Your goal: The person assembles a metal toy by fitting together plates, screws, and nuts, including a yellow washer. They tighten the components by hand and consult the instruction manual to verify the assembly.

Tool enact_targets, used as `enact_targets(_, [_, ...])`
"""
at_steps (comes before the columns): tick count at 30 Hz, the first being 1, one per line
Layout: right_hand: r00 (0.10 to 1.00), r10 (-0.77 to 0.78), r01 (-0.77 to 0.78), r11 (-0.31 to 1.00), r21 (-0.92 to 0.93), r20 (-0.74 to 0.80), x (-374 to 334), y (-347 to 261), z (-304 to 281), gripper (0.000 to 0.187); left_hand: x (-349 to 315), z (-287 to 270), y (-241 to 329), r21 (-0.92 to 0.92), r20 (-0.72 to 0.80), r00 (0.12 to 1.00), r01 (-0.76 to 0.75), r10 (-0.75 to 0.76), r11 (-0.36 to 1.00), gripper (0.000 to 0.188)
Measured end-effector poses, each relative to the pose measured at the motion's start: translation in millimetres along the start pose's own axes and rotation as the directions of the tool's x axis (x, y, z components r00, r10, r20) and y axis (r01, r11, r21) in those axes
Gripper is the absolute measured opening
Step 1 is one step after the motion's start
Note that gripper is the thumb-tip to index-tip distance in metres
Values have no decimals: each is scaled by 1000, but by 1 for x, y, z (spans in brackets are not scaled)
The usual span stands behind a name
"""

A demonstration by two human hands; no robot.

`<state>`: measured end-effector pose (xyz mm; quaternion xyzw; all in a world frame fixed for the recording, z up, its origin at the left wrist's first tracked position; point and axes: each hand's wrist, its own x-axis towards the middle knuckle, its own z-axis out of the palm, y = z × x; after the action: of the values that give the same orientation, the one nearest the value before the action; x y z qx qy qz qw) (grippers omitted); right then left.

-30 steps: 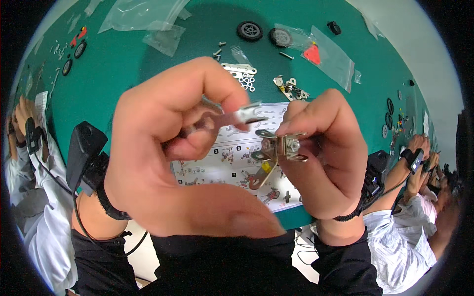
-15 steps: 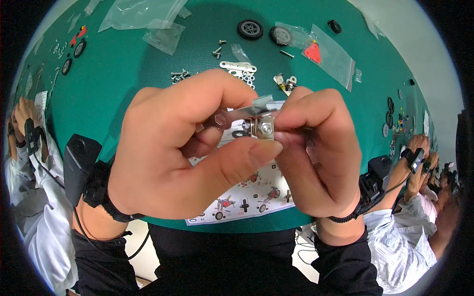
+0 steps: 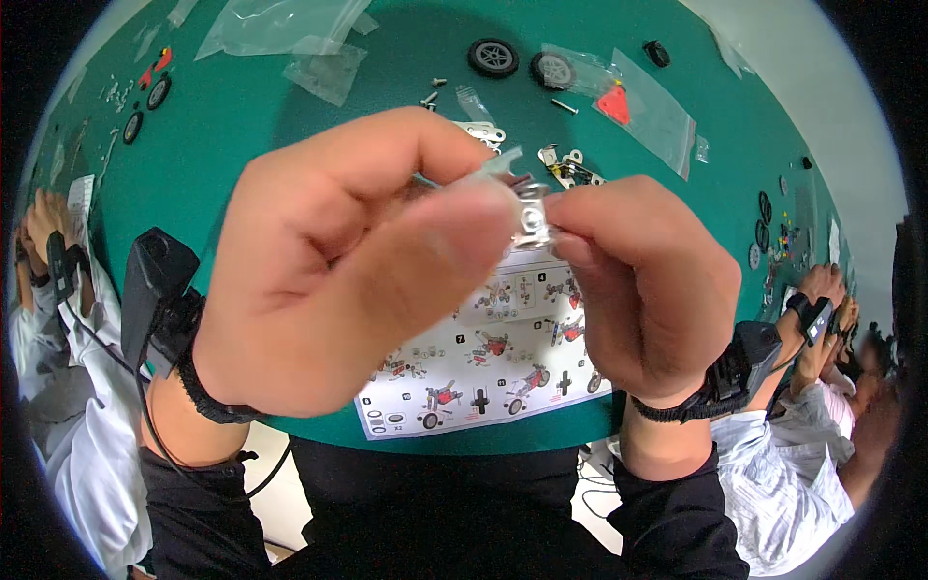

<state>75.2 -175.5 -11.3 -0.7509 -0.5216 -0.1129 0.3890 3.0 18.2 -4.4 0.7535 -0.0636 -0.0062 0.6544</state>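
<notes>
In front of me, a small shiny metal bracket (image 3: pixel 533 217) with a round nut or hole in its face is held up between my two hands. My left hand (image 3: pixel 338 256) is closed, its thumb and bent index finger gripping the bracket's left side. A bit of clear plastic (image 3: pixel 505 164) sticks up from between those same fingers. At the bracket's right edge, my right hand (image 3: pixel 662 280) pinches with thumb and forefinger. Motion blurs the small parts, and the left thumb hides some of them. Under both hands lies a printed instruction sheet (image 3: pixel 454 387) with pictures of assembly steps.
Beyond my hands on the green table (image 3: pixel 406 58) are perforated metal strips (image 3: pixel 483 132), a small metal assembly (image 3: pixel 570 166), loose screws (image 3: pixel 565 107), wheels (image 3: pixel 493 58), a red triangular part (image 3: pixel 614 103) and clear bags (image 3: pixel 657 121). Other people sit at both sides.
The bracket has turned and moved slightly up and right. My left thumb has shifted up over its left side. My right hand has swung right, and more of the sheet shows.
</notes>
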Motion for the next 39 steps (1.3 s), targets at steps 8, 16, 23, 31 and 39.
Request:
enact_targets(8, [996,82,-81,996,25,-44,-2,-7,-2,9,-1,0,-5,-340,-187,977,37,-106,940,33])
enact_targets(16, [995,80,-78,996,46,-51,-3,-8,-8,13,-4,-2,8,-259,-4,996,84,-88,962,20])
enact_targets(23, [991,53,-53,999,2,123,-1,-12,-17,26,-5,-1,12,-365,92,984,174,-151,914,16])
enact_targets(31, [996,-4,0,999,50,91,-2,-9,-14,33,-5,-3,15,-359,107,979,202,-175,911,23])
enact_targets(39, [990,38,-43,999,30,139,0,-14,-16,24,-4,-6,19,-367,142,965,257,-219,894,35])
